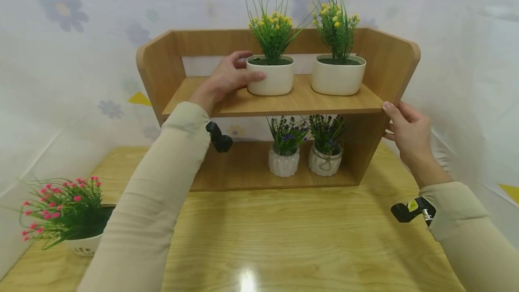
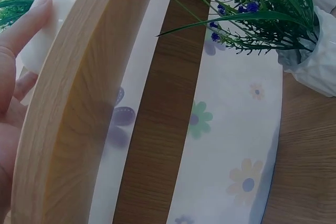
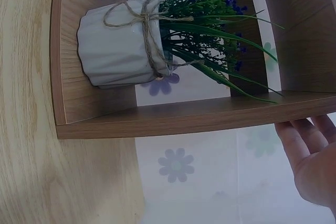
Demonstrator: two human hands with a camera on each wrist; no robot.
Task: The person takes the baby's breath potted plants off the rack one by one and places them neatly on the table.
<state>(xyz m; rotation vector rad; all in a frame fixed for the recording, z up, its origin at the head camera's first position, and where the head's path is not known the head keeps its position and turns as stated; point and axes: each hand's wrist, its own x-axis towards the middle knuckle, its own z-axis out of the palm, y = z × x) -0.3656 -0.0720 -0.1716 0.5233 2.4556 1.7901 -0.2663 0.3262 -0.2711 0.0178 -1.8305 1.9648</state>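
Observation:
On the upper board of a two-tier wooden shelf (image 1: pixel 243 108) stand two white oval flowerpots with yellow flowers and grass. My left hand (image 1: pixel 228 78) holds the left flowerpot (image 1: pixel 272 80) by its left end, thumb across the front and fingers round the back. The right flowerpot (image 1: pixel 338 78) stands a short way off, near the side panel. My right hand (image 1: pixel 413 132) grips the shelf's right side panel, its thumb at the front edge and its fingers against the outer face. In the right wrist view, fingers (image 3: pixel 296 142) press on that panel from outside.
On the lower tier are two small white ribbed pots, the left one (image 1: pixel 284 163) and the right one (image 1: pixel 325 161) with twine, both holding purple flowers. A pot of pink flowers (image 1: pixel 83 242) stands at the table's left, partly behind my left sleeve. Behind the shelf hangs a flower-printed cloth (image 1: pixel 81 57).

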